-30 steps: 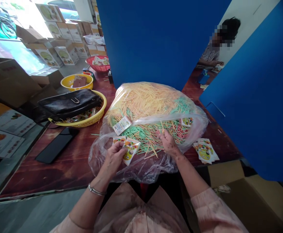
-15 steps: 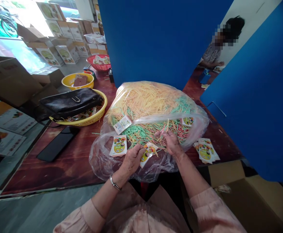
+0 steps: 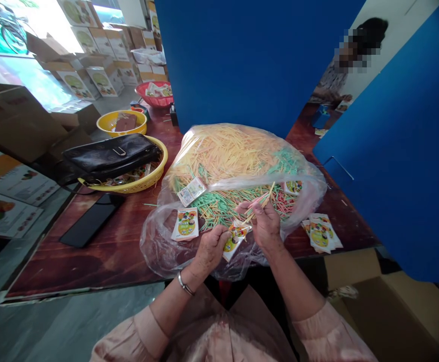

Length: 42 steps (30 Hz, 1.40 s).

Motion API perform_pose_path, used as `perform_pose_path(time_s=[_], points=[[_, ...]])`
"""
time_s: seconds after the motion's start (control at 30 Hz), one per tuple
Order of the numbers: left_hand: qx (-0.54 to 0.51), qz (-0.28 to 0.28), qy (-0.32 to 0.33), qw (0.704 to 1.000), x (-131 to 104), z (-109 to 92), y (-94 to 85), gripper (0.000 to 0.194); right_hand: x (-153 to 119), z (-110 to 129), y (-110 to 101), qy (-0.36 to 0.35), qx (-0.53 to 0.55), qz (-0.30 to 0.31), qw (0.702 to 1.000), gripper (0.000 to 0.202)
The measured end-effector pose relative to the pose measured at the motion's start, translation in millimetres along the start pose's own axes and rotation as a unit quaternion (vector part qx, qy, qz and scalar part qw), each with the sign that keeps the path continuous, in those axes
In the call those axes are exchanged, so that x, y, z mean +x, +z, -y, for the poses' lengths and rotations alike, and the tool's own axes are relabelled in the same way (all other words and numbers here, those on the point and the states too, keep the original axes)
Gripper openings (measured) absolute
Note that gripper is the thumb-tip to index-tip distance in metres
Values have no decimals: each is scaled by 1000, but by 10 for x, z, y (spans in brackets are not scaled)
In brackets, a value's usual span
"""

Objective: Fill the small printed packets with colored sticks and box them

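My left hand (image 3: 212, 247) is closed on the edge of a small printed packet (image 3: 234, 242), which tilts up over the plastic's front edge. Just right of it, my right hand (image 3: 265, 221) pinches a few thin coloured sticks (image 3: 269, 193), whose lower ends are near the packet's top. Behind both hands, a large clear plastic bag (image 3: 310, 188) lies open, heaped with yellow, green and pink sticks (image 3: 230, 153). One printed packet (image 3: 186, 223) lies on the bag's left part, with another (image 3: 192, 191) above it and a third (image 3: 293, 187) inside at the right.
Several packets (image 3: 320, 234) lie on the table (image 3: 129, 261) at the right. Leftward are a phone (image 3: 91, 220), a black purse (image 3: 112, 153) on a yellow basket (image 3: 144, 186), and another yellow basket (image 3: 108, 123). Blue partitions (image 3: 234, 60) stand behind; a person (image 3: 330, 83) sits beyond.
My right hand has gathered more visible sticks and tilted them over the packet. The packet in my left hand has shifted slightly right. The whole view has moved a little.
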<state>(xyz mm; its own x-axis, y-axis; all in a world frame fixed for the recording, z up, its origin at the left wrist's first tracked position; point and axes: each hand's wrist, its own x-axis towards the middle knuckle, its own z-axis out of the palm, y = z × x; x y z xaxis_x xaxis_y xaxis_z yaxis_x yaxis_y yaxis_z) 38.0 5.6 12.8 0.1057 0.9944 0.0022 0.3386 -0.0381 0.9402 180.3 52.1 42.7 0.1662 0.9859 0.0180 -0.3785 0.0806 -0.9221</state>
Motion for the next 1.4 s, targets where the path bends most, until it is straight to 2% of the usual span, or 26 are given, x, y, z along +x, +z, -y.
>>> perform_pose_path(time_s=[0.2,0.43,0.53,0.7,0.8,0.87,0.93,1.0,1.07,1.17,1.23,1.3,1.37,1.4], points=[[-48,-21,-31,998,4,13,22,17,-120,-176,35,17,18,40,999,12],[-139,-42,-46,988,51,84,71,16,-143,-230,10,86,33,83,992,7],[-173,-35,-54,983,69,88,94,17,-125,-227,14,89,36,72,993,12],[-225,-30,-75,971,114,69,115,17,-92,-202,-4,69,41,88,993,34],[-278,-14,-90,956,140,30,111,19,-70,-143,-44,37,-32,130,990,36],[-314,1,-102,944,150,-6,99,21,-49,-96,-84,3,-125,182,975,33],[-342,7,-111,933,154,-40,87,23,-33,-76,-130,-19,-161,201,966,34],[-358,2,-114,927,156,-63,83,24,-39,-109,-168,-24,-121,166,978,40],[-358,-5,-108,927,157,-78,95,24,-84,-188,-188,1,-95,133,987,43],[-325,-13,-89,941,155,-106,131,21,-202,-286,-200,48,-144,121,981,28],[-281,-22,-70,957,147,-126,133,19,-252,-261,-252,39,-169,80,982,21],[-240,-27,-59,968,133,-129,78,18,-243,-136,-416,8,-191,15,982,21],[-212,-35,-72,974,114,-103,-53,20,-186,58,-734,-17,-246,-59,967,24],[-188,-58,-77,977,103,-77,-146,22,-148,158,-946,-27,-293,-97,951,26]])
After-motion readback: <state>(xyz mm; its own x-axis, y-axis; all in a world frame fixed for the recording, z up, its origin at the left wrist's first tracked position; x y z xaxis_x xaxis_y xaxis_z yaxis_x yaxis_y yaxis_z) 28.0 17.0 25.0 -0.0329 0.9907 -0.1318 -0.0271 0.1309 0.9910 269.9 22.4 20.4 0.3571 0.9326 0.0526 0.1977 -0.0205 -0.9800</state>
